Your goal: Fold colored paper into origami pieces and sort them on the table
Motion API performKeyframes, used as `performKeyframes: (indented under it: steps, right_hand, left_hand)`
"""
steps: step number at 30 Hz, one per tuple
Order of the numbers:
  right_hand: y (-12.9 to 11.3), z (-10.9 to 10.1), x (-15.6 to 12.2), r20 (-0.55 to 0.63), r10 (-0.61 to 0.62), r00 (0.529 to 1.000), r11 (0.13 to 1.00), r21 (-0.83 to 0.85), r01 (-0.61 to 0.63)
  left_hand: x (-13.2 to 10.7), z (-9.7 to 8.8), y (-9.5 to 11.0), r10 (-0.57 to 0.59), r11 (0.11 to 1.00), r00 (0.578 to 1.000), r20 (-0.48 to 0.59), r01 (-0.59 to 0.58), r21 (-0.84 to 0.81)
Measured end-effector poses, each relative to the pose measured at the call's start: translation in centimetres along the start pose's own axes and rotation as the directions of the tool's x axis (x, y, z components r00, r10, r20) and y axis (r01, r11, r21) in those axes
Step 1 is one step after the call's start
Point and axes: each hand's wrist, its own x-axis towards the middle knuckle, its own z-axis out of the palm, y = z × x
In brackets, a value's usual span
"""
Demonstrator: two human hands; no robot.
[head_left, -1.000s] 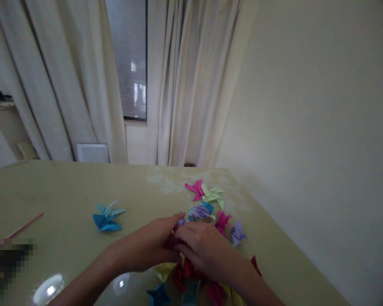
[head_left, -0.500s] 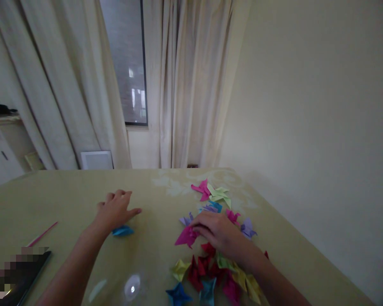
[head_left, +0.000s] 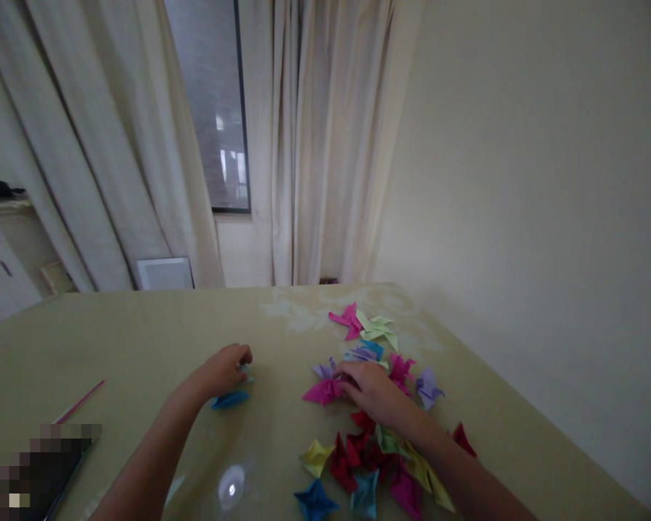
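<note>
My left hand [head_left: 225, 376] is low over the table, its fingers curled together over a small pale bluish paper piece [head_left: 248, 374] that mostly hides beneath them. Just in front of that hand lies a blue folded paper piece [head_left: 231, 399]. On the right, my right hand [head_left: 369, 389] has thumb and fingers closed on a pink origami bird [head_left: 324, 391]. A purple origami piece [head_left: 322, 370] touches its far side. Farther out rest a pink pinwheel [head_left: 348, 320] and a pale green pinwheel [head_left: 378, 329].
Several red, yellow, green and blue folded papers, including a dark blue star-like one [head_left: 315, 499], cluster under my right forearm. A pink stick [head_left: 81, 400] and a dark flat object [head_left: 48, 477], partly pixelated, lie at the left. The table [head_left: 141, 325] meets a wall [head_left: 532, 217] at right.
My left hand has moved right and turned, its spread fingers now curled down over the pale paper piece. My right hand stays at the pink origami bird, which now lies lower and flatter.
</note>
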Motion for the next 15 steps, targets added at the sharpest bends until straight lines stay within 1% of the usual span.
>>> performKeyframes:
  steps: [2, 5, 7, 9, 12, 15]
  right_hand:
    - [0.2, 0.0, 0.0, 0.019, 0.026, 0.999, 0.996, -0.089, -0.025]
    - [-0.3, -0.7, -0.3, 0.037, 0.03, 0.999, 0.992, -0.125, -0.025]
    - [-0.8, -1.4, -0.5, 0.012, 0.024, 1.0, 0.992, -0.121, -0.022]
    - [-1.5, -1.9, -0.7, -0.039, 0.0, 0.999, 0.995, -0.101, -0.004]
    - [-2.4, -2.6, -1.0, -0.144, -0.073, 0.987, 0.997, 0.013, 0.075]
    - [-3.6, -2.9, -1.5, -0.238, -0.097, 0.966, 0.968, 0.202, 0.147]
  left_hand:
    - [-0.1, -0.2, 0.3, 0.037, 0.993, 0.999, 0.001, -0.037, -0.115]
    - [-0.2, -0.5, 0.6, 0.11, 0.963, 0.994, -0.02, -0.111, -0.243]
    - [-0.4, -1.0, 0.9, 0.133, 0.948, 0.99, -0.054, -0.142, -0.285]
    - [-0.6, -1.7, 1.7, 0.149, 0.925, 0.985, -0.088, -0.17, -0.339]
    - [-1.3, -2.9, 4.1, 0.202, 0.846, 0.968, -0.151, -0.25, -0.47]
    - [-2.5, -3.5, 8.1, 0.27, 0.757, 0.937, -0.222, -0.349, -0.552]
